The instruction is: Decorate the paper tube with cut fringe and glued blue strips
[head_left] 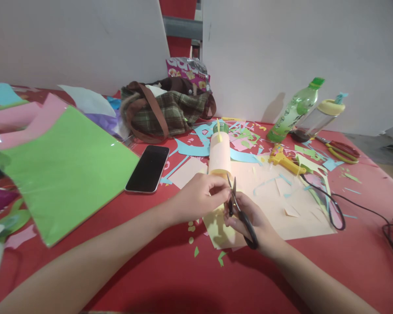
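My right hand [249,213] grips a pair of scissors [249,229] with black handles. Their blades point away from me and stand slightly apart. Close beside the scissors, my left hand [203,196] has thumb and fingers pinched together. Whatever may be between those fingertips is too small or hidden to make out. Just beyond both hands stands a cylinder wrapped in cream paper [219,152], with a green top [221,127] and a thin yellow strip [218,131] at its upper end. Cream paper sheets [301,218] lie under and beside my right hand.
A phone [147,169] and a large green sheet [68,174] lie left. Behind are a plaid bag [177,111] and snack packet [190,72]. On the right are a yellow glue gun [286,160] with black cord, a green bottle [293,113], a clear cup [319,120] and pliers [342,150].
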`<state>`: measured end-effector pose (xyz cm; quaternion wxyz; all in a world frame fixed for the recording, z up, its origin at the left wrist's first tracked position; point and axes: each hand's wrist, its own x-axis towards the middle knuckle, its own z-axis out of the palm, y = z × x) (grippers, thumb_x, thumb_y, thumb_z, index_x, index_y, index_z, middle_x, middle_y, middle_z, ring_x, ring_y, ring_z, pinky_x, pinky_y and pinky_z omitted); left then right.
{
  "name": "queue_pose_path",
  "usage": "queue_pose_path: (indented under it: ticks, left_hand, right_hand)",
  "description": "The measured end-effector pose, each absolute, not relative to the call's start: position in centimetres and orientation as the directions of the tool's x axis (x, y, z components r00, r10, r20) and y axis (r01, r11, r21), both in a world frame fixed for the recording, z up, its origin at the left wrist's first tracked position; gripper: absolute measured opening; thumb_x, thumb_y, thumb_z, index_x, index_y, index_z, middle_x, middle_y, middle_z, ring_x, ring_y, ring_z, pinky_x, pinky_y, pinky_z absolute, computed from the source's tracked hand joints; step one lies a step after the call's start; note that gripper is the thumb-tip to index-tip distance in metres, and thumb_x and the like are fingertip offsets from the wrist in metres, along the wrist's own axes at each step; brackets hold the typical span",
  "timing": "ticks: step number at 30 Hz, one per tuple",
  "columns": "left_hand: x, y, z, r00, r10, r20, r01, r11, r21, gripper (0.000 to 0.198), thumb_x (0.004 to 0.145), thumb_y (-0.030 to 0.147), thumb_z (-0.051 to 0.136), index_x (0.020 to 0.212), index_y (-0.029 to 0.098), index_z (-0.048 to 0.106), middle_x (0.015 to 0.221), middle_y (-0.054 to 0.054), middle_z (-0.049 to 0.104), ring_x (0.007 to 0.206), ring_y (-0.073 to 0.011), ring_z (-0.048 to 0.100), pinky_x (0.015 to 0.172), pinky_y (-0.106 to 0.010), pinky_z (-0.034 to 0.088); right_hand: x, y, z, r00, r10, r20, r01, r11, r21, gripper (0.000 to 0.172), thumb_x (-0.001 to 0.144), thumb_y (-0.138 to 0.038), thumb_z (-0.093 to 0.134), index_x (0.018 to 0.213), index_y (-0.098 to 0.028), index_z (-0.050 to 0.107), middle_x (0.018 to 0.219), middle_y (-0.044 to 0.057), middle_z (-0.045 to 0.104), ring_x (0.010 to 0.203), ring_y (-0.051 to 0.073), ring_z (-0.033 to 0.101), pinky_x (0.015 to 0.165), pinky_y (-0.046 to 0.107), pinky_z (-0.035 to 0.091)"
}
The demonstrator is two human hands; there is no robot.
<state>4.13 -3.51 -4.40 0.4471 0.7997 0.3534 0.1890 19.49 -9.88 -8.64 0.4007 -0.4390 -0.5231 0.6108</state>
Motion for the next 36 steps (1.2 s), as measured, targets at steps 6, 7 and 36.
queue_pose_path:
  ticks: [6,7,36]
  left_hand:
    - [3.7,-3.2,-4.0,0.71,0.704,-0.029,0.417,-0.386,0.823,0.023,0.077,0.023,0.037,0.066,0.013,0.054,0.061,0.002,0.051,0.059,-0.0088,0.045,0.056,-0.02,0.034]
    - [3.7,-3.2,-3.9,0.713,0.701,-0.032,0.422,-0.392,0.817,0.022,0.077,0.023,0.037,0.066,0.013,0.054,0.062,0.002,0.052,0.059,-0.0089,0.046,0.055,-0.02,0.034]
    - [2.7,-2.6,-3.3,0.737,0.665,-0.121,0.524,-0.448,0.724,0.022,0.074,0.023,0.037,0.054,0.015,0.04,0.05,0.005,0.031,0.048,-0.0055,0.03,0.044,-0.018,0.022]
  right_hand:
    - [19.3,-9.9,-8.4,-0.299,0.943,-0.144,-0.041,-0.164,-0.986,0.026,0.07,-0.027,0.058,0.092,-0.022,0.045,0.075,-0.001,0.044,0.066,0.011,0.043,0.061,0.025,0.037]
    - [19.3,-9.9,-8.4,-0.303,0.941,-0.149,-0.045,-0.17,-0.984,0.027,0.07,-0.028,0.058,0.092,-0.022,0.045,0.075,-0.001,0.044,0.065,0.011,0.043,0.061,0.025,0.037]
    - [19.4,-9.6,-9.0,-0.224,0.959,-0.173,-0.088,-0.196,-0.977,0.029,0.066,-0.026,0.061,0.09,-0.022,0.046,0.067,-0.004,0.046,0.051,0.008,0.05,0.05,0.024,0.04]
